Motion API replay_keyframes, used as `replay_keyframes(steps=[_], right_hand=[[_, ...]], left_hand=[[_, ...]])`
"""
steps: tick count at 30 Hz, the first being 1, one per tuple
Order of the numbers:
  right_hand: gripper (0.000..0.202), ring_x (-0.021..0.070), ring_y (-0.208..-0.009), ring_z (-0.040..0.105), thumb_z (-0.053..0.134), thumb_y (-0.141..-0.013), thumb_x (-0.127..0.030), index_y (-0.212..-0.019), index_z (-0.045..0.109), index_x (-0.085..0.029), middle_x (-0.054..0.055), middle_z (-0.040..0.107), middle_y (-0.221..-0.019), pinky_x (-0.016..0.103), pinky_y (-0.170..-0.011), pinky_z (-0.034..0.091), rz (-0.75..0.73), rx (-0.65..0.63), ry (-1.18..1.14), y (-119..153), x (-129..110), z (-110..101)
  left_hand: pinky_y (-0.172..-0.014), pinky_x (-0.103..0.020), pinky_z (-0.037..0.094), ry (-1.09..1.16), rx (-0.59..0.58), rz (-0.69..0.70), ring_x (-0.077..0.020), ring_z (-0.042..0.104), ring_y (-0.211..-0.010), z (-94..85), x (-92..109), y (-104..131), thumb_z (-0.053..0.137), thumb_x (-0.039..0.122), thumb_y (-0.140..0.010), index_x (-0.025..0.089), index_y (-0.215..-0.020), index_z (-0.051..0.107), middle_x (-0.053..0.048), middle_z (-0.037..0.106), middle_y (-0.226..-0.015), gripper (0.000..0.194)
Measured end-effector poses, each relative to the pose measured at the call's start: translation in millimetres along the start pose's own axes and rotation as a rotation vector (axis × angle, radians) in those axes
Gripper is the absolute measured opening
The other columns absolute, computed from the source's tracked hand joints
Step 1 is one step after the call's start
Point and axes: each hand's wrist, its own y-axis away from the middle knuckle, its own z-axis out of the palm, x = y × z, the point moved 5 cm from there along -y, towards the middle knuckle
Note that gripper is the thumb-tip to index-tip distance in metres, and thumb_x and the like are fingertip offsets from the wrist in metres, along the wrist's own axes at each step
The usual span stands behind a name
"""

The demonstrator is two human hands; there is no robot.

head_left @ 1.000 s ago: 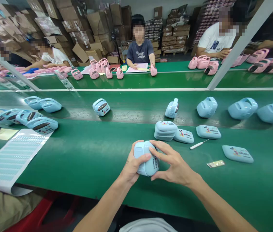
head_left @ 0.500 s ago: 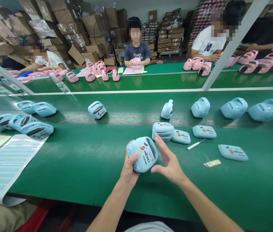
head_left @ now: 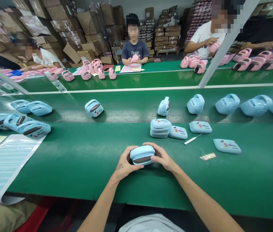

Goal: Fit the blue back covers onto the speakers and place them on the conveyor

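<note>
Between my two hands is a light blue plastic case with a handle and a dark strip (head_left: 142, 156), its dark strip turned toward me. My left hand (head_left: 124, 163) wraps its left side, thumb along the lower edge. On the opposite side my right hand (head_left: 161, 157) grips it, with the thumb by the end of the dark strip. Just beyond it stands a stack of blue printed covers (head_left: 160, 129), and a single printed cover (head_left: 178, 132) leans against that stack. To the right lie a white-handled screwdriver (head_left: 191, 140) and a small clear packet (head_left: 208, 157).
More printed covers (head_left: 200, 127) lie to the right. Blue cases (head_left: 195, 104) line the belt behind, and others (head_left: 33, 129) cluster at the left beside a sheet of stickers (head_left: 13, 164). Co-workers sit across with pink cases (head_left: 194, 62); a slanted metal post (head_left: 225, 48) stands at right.
The blue case has been turned so its printed face no longer shows and its dark strip faces me. My right hand, apart from it before, now grips it.
</note>
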Motion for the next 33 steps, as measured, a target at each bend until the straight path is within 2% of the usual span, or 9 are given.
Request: replay_keyframes(steps=[3,7,15,20,23,25,27,30,33], right_hand=[[0.064,0.0306,-0.115,0.068,0.045,-0.093,-0.071,-0.120,0.070,-0.019,0.013,0.074,-0.121,0.042,-0.103,0.050,-0.065,0.224,0.116,-3,-5,4],[0.069,0.0289,-0.090,0.074,0.031,-0.095,-0.072,-0.100,0.074,-0.018,0.012,0.078,-0.099,0.038,-0.083,0.057,-0.064,0.458,0.187,-8,2,14],[0.064,0.0281,-0.089,0.074,0.024,-0.100,-0.060,-0.088,0.072,-0.019,0.011,0.077,-0.090,0.039,-0.084,0.057,-0.045,0.542,0.230,-11,9,19],[0.043,0.0276,-0.111,0.070,0.044,-0.099,-0.050,-0.120,0.068,-0.021,0.011,0.074,-0.118,0.041,-0.097,0.055,-0.136,0.508,0.306,1,-21,0],[0.032,0.0269,-0.108,0.069,0.059,-0.095,-0.037,-0.123,0.066,-0.023,0.011,0.073,-0.118,0.044,-0.098,0.055,-0.240,0.604,0.454,3,-48,-48],[0.027,0.0253,-0.094,0.070,0.061,-0.093,-0.032,-0.117,0.068,-0.023,0.009,0.074,-0.104,0.044,-0.091,0.058,-0.292,0.701,0.591,-10,-66,-90],[0.029,0.0257,-0.094,0.069,0.056,-0.094,-0.026,-0.120,0.069,-0.023,0.010,0.073,-0.107,0.046,-0.091,0.058,-0.317,0.720,0.760,-38,-81,-128],[0.051,0.0295,-0.126,0.058,0.047,-0.089,-0.010,-0.136,0.062,-0.021,0.014,0.060,-0.142,0.049,-0.109,0.048,-0.213,0.546,1.124,-99,-88,-163],[0.070,0.0311,-0.137,0.048,0.049,-0.083,0.001,-0.149,0.050,-0.019,0.015,0.041,-0.160,0.048,-0.110,0.046,-0.040,0.258,1.469,-150,-77,-171]], left_hand=[[-0.108,-0.046,0.046,-0.034,0.031,0.063,-0.0311,0.060,-0.126,7.4,2,2,0.093,0.026,-0.055,0.024,-0.120,0.065,-0.012,0.063,-0.136,0.071],[-0.107,-0.045,0.048,-0.076,0.031,0.023,-0.0315,0.064,-0.121,9.0,-5,-2,0.094,0.026,-0.054,0.026,-0.125,0.067,-0.010,0.069,-0.131,0.076],[-0.107,-0.045,0.048,-0.074,0.081,0.009,-0.0315,0.066,-0.116,7.5,-3,-4,0.095,0.027,-0.050,0.026,-0.117,0.072,-0.009,0.073,-0.123,0.071],[-0.095,-0.043,0.055,-0.103,0.132,-0.025,-0.0298,0.070,-0.102,-6.8,5,-7,0.094,0.031,-0.050,0.024,-0.114,0.072,-0.006,0.076,-0.109,0.068],[-0.087,-0.044,0.057,-0.162,0.452,0.055,-0.0291,0.070,-0.092,-48.9,15,-45,0.093,0.040,-0.052,0.020,-0.108,0.069,-0.005,0.075,-0.097,0.065],[-0.090,-0.043,0.054,-0.220,0.601,0.101,-0.0285,0.067,-0.095,-75.3,24,-88,0.091,0.042,-0.055,0.018,-0.107,0.066,-0.003,0.072,-0.096,0.063],[-0.094,-0.041,0.051,-0.274,0.721,0.110,-0.0281,0.063,-0.100,-97.1,33,-135,0.090,0.042,-0.058,0.017,-0.107,0.063,-0.002,0.069,-0.096,0.061],[-0.098,-0.042,0.048,-0.313,0.812,0.093,-0.0277,0.062,-0.104,-117.1,41,-192,0.091,0.035,-0.058,0.019,-0.107,0.059,-0.004,0.068,-0.100,0.061],[-0.100,-0.043,0.047,-0.324,0.825,0.072,-0.0282,0.063,-0.107,-125.8,39,-219,0.090,0.030,-0.057,0.020,-0.106,0.058,-0.006,0.068,-0.102,0.060]])
